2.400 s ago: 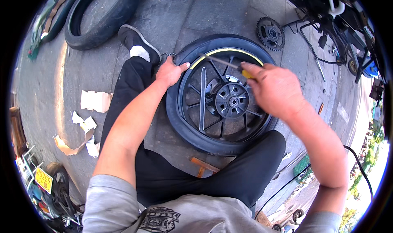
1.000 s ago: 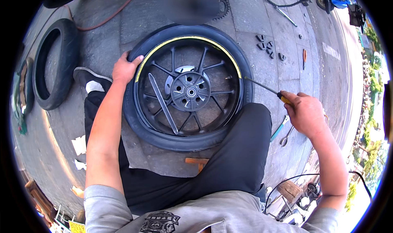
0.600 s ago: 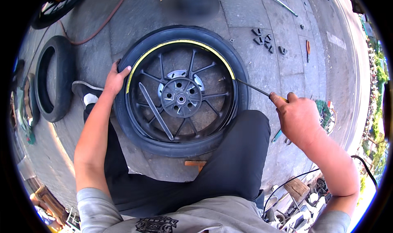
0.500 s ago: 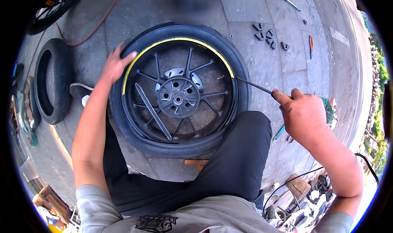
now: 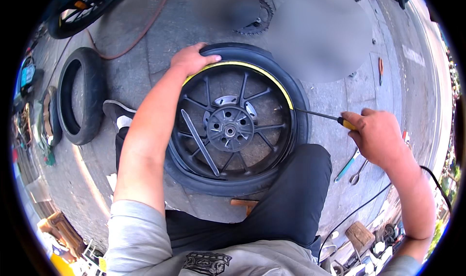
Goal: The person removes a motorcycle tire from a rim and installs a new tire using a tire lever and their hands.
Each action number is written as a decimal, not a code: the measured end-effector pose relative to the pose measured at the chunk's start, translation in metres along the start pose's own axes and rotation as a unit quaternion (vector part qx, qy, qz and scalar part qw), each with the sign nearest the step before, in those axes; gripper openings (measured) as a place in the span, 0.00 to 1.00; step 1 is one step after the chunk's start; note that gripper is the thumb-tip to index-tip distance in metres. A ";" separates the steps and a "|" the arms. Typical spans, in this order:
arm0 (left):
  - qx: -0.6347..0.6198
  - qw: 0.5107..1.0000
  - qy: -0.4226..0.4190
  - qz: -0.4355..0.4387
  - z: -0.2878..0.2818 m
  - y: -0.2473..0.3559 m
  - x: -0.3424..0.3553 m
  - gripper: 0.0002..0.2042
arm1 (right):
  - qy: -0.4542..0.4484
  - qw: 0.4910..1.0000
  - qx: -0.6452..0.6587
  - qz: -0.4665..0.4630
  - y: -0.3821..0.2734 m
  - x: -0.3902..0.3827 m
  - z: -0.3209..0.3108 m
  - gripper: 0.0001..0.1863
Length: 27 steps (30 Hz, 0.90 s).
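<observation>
A black spoked motorcycle wheel (image 5: 229, 131) lies flat before me, with a tyre (image 5: 242, 50) around it. A yellow strip (image 5: 233, 63) runs along the far part of its rim. My left hand (image 5: 191, 61) grips the tyre at its far left, thumb over the sidewall, other fingers partly hidden. In my right hand (image 5: 381, 133) is a screwdriver (image 5: 323, 115) with a yellow and black handle; its tip meets the rim's right edge, at the end of the yellow strip. A flat metal tyre lever (image 5: 200, 142) rests across the left spokes. My right knee bears against the near right of the tyre.
Another tyre (image 5: 68, 101) stands at left beside my shoe. Red-handled pliers (image 5: 381, 71), a teal-handled tool (image 5: 346, 167) and a sprocket (image 5: 262, 21) lie on the paving. Beneath me shows a wooden piece (image 5: 242, 204); a hose (image 5: 145, 31) crosses behind. One far-right area is blurred.
My left hand has gone from the wheel's left side farther along and closed on the tyre. The screwdriver tip stays at the rim; its handle now shows. The whole view has shifted.
</observation>
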<state>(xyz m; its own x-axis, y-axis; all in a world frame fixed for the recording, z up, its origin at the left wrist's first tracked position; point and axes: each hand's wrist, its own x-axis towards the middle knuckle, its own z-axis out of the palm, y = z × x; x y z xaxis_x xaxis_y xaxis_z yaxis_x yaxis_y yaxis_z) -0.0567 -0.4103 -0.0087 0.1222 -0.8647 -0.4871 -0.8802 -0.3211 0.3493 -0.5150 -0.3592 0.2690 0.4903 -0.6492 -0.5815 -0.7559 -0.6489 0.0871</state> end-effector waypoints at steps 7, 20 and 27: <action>-0.025 0.999 -0.030 -0.005 -0.013 -0.022 -0.012 0.50 | 0.004 0.936 0.295 0.193 -0.038 0.022 -0.012 0.22; -0.024 0.999 -0.011 0.039 0.000 -0.028 0.000 0.42 | -0.047 0.947 0.306 0.086 0.025 0.167 -0.050 0.20; 0.024 0.996 0.059 0.058 0.012 -0.041 0.001 0.42 | 0.017 0.972 0.220 0.077 0.039 0.206 -0.027 0.25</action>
<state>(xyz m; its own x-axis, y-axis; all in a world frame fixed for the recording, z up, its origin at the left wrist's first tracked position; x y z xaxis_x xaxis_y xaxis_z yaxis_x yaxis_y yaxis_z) -0.0260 -0.3929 -0.0330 0.0690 -0.9351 -0.3475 -0.9121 -0.2002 0.3578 -0.4316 -0.5292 0.1744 0.3656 -0.7424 -0.5614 -0.9300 -0.3159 -0.1879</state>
